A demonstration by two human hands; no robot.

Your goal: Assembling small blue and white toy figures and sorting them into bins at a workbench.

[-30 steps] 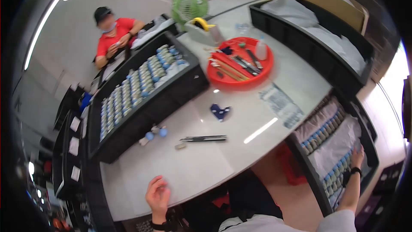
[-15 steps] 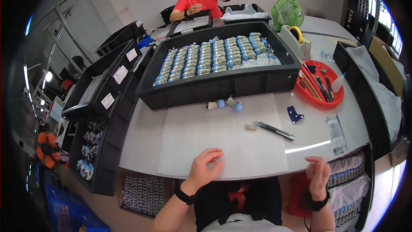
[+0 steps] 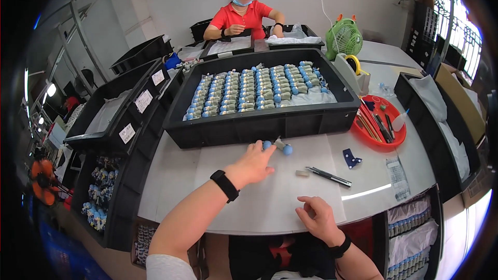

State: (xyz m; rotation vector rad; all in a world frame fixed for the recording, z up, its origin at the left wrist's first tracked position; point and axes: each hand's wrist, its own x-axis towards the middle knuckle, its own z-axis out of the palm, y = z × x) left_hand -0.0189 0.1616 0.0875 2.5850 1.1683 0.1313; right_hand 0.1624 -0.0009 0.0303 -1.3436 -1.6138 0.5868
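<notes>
Head view: left hand (image 3: 252,165) partly covers a blue-headed figurine (image 3: 267,144).

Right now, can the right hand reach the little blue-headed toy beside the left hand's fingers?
Probably yes, by stretching forward. The right hand looks empty, and only the block and pen lie near its path, low enough to pass over. The left hand is close, so they might bump.

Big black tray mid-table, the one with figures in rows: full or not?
Not full: small figures cover most of the black tray, but bare white liner shows at its near right corner.
</notes>
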